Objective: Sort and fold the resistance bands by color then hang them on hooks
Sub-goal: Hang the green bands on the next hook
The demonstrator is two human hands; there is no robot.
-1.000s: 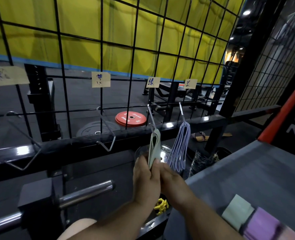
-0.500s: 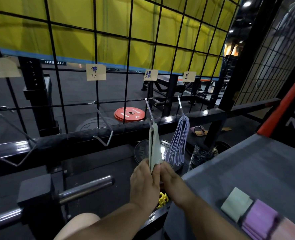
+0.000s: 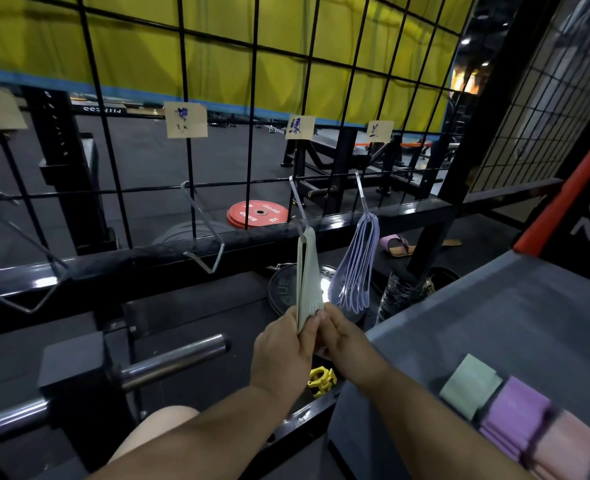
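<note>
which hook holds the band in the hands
The third hook from the left, with the pale green band; its right neighbour carries lilac bands.

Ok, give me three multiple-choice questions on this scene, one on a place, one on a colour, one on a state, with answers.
1. Where is the green band?
A. on the hook left of the blue bands
B. on the floor
C. in a basket

2. On the table, what colour is the middle stack?
A. yellow
B. purple
C. red

3. What are the left hand and right hand doing?
A. lying flat on the table
B. pinching the green band's lower end
C. gripping the blue bands

Answers: 1 A, its top loops over that hook. 2 B, it lies purple between a green stack and a pink stack. 3 B, both hands' fingers meet on the band's lower end.
</note>
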